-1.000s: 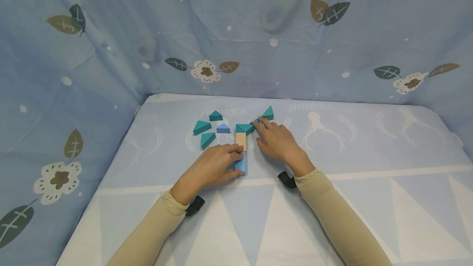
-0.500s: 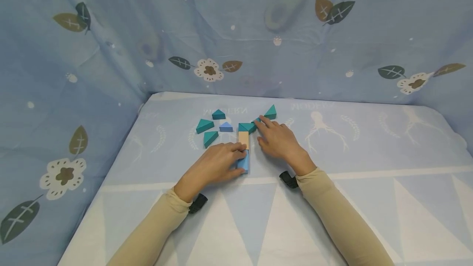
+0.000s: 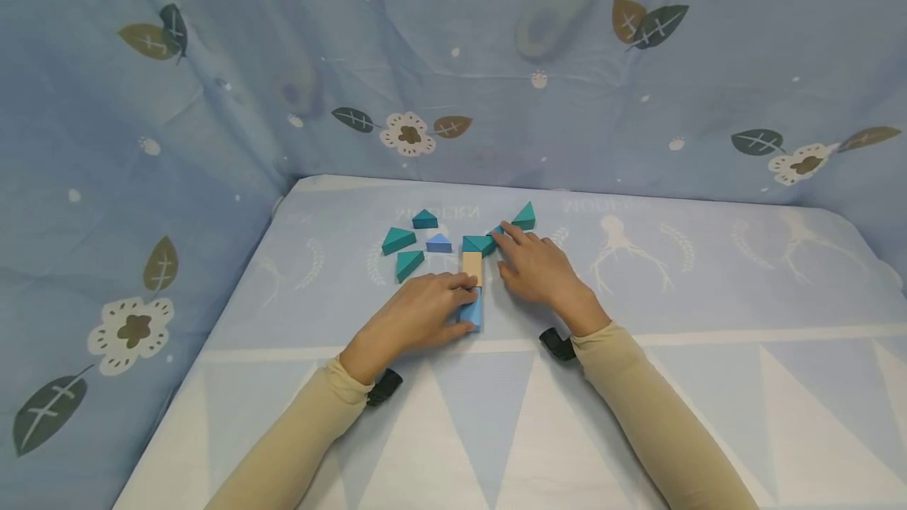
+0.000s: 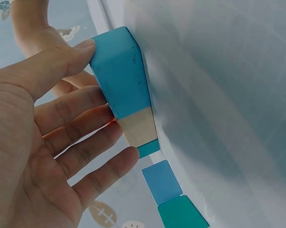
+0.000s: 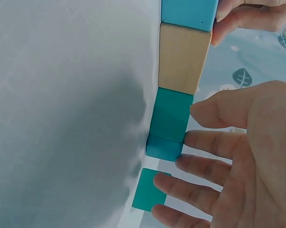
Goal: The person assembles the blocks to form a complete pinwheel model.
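My left hand (image 3: 427, 307) rests by a blue block (image 3: 471, 315), its thumb on the block's near end and the other fingertips along its side. In the left wrist view these fingers are mostly straight. A wooden block (image 3: 472, 266) lies end to end with the blue one, the left fingertips at its edge. Beyond it sit teal triangular blocks (image 3: 478, 245) forming the far end of the row. My right hand (image 3: 540, 270) has its index fingertip at a small blue-teal triangular block (image 3: 497, 231); in the right wrist view, its fingers are extended beside the teal pieces.
Left of the row lie several loose triangular blocks: a blue one (image 3: 438, 244), a dark teal one (image 3: 425, 219) and green-teal ones (image 3: 409, 264). Another green triangular block (image 3: 525, 216) lies beyond the right hand. A patterned cloth curtain (image 3: 496, 61) rises behind the table (image 3: 673, 282).
The whole scene has shifted slightly right in the head view. Both hands and the blocks keep the same arrangement.
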`<action>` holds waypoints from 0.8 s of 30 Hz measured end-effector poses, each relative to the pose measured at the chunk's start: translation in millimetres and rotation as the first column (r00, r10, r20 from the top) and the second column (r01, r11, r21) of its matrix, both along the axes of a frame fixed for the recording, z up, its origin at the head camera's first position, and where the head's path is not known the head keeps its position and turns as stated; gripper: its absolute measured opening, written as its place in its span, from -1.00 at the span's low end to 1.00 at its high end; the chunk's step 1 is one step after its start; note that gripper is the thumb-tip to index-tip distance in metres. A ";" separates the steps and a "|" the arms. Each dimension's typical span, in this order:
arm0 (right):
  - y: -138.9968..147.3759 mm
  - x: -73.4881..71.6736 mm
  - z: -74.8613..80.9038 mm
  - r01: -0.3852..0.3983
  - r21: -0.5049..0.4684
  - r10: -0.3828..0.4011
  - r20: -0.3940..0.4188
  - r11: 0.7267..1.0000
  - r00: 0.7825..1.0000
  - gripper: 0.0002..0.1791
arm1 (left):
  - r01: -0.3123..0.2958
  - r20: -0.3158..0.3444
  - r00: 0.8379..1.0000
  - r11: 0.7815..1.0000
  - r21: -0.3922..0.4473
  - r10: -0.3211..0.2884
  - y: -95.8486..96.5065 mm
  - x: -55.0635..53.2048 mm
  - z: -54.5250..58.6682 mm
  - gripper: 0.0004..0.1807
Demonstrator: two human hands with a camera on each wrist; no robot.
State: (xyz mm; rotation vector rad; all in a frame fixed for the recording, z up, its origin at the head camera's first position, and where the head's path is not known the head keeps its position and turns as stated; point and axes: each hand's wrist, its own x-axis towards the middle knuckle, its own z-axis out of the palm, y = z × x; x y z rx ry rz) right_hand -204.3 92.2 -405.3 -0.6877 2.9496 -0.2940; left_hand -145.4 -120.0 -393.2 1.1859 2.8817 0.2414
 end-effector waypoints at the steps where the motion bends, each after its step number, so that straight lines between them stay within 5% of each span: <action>1: -0.1 -0.5 -0.1 -0.001 -0.002 0.001 -0.001 1.000 1.000 -0.38 | 0.002 0.000 1.000 1.000 -0.001 -0.002 0.1 -0.2 -0.2 -0.49; 24: -14.2 -4.2 1.4 -0.028 -0.059 0.027 -0.014 0.998 1.000 -0.43 | 0.013 0.000 1.000 1.000 0.008 -0.013 -0.8 -0.8 -0.7 -0.49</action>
